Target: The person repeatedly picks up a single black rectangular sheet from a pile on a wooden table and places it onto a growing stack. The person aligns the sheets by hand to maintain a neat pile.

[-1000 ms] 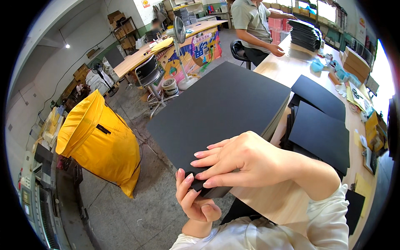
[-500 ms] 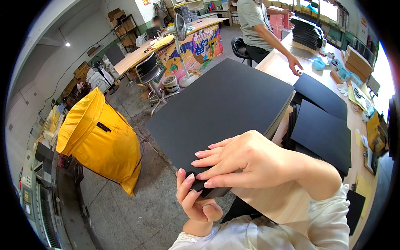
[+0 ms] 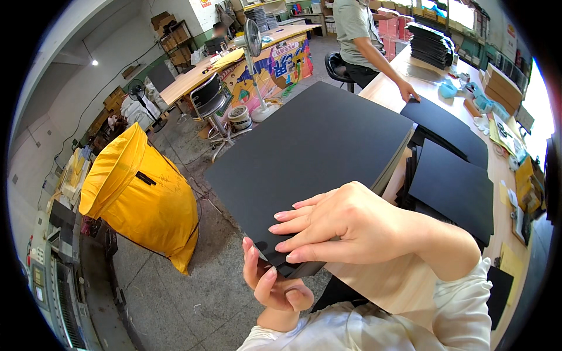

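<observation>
I hold a thick stack of large black sheets (image 3: 304, 152) tilted out over the floor, its far side leaning toward the wooden table (image 3: 398, 88). My left hand (image 3: 272, 286) grips the stack's near corner from below, fingers curled up around the edge. My right hand (image 3: 345, 225) lies flat on top of the same corner, fingers stretched left. More black sheets (image 3: 453, 187) lie spread on the table to the right of my arm.
A yellow sack (image 3: 140, 193) stands on the concrete floor at left. A person in a grey shirt (image 3: 363, 35) leans a hand on the table's far end. A black sheet pile (image 3: 433, 44), cardboard boxes, a pedestal fan (image 3: 253, 41) and a chair (image 3: 213, 102) lie beyond.
My hands and the stack have stayed put. The person at the far end has stood up more and reached a hand down onto the table.
</observation>
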`<state>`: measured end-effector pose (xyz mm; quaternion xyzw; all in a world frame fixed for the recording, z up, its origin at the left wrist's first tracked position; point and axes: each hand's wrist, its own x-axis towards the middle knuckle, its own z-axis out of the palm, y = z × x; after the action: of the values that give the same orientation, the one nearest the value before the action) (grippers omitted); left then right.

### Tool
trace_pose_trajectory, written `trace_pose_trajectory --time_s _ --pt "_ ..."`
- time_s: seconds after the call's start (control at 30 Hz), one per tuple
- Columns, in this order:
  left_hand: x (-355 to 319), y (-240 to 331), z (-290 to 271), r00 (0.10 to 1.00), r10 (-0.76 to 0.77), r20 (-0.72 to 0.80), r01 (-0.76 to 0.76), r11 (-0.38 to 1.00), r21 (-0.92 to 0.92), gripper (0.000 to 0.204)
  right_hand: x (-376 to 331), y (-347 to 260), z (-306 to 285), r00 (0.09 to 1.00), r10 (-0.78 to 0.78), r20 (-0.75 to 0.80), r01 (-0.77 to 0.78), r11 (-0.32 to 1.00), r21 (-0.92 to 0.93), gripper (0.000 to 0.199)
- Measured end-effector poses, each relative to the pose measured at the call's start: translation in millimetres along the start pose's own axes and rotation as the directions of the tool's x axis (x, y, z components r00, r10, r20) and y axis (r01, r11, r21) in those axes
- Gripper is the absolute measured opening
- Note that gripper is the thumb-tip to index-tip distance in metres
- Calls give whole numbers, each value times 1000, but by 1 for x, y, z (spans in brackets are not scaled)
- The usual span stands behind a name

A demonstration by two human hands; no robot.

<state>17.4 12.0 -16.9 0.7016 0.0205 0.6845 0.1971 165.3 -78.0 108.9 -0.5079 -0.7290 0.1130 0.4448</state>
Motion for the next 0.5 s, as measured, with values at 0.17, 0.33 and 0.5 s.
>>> trace_pose_trajectory --time_s 0.17,0.33,0.5 --pt "1 0 1 1000 2 -16 -2 1000 -1 40 0 0 0 1000 -3 1 3 1000 5 21" --pt "-1 -1 1 1000 2 -14 -2 1000 4 40 0 0 0 1000 -3 -5 3 1000 12 21" --pt "0 0 1 1000 -16 17 16 1000 6 40 0 1 -1 1000 -4 -3 4 1000 6 21"
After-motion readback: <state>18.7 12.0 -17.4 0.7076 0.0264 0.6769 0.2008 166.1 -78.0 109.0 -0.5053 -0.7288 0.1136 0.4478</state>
